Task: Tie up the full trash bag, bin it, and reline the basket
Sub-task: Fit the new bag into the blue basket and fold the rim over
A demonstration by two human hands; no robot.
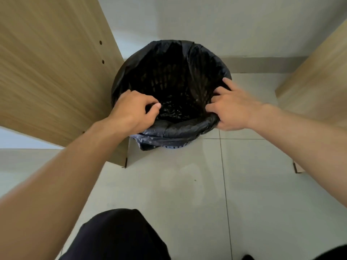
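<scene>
Item: black liner bag [180,128], centre of the frame, slightly above the middle. Draped inside a round lattice basket [175,147], its edge folded outward over the rim; a sliver of the basket's bluish weave shows under the fold at the lower edge. The interior is dark and slack, and the lattice pattern shows through the thin film. No rubbish is visible inside.

Task status, as a judgement: this appears to be the fresh liner, so tying and binning the full bag look done; no tied bag is in view to confirm. What remains is seating the liner evenly. The near fold is bunched and hangs lower at lower left.

Left hand [131,109]: at the left near rim, knuckles up, fingers curled, thumb and forefinger pinching the bag's edge.

Right hand [231,107]: at the right near rim, fingers bent and partly spread, pressing the fold down over the rim; the thumb is hidden behind the plastic.

Both forearms reach in from the lower corners.

Surroundings: wooden panel [47,81] at upper left, just beside the basket; second panel [315,81] at right; pale tiled floor [187,184]; white wall [206,21] behind.
</scene>
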